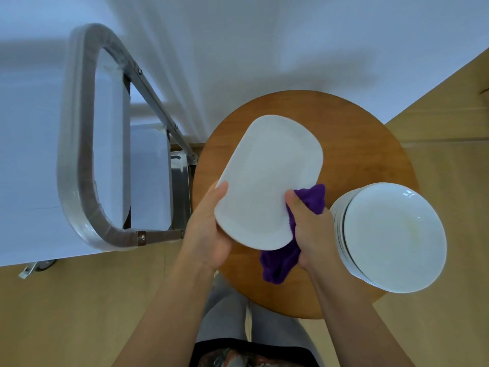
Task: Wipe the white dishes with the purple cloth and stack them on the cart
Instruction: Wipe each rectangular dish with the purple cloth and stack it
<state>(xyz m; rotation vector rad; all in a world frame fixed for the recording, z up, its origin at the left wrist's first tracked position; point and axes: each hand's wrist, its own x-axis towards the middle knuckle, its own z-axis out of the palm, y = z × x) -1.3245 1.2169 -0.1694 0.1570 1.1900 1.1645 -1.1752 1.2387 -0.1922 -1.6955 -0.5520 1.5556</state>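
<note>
While the left hand (209,231) grips the white oblong plate (267,181) at frame centre, the right hand (311,229) pinches the purple cloth (280,263) against its lower-right edge, above a round wooden table (370,144); stacked white bowls (391,237) at right, metal cart (87,144) at left.

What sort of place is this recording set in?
Probably a restaurant or canteen service area, though little shows: a metal service cart beside a round wooden table, which carries a stack of white dishes, on a wood-look floor.
</note>
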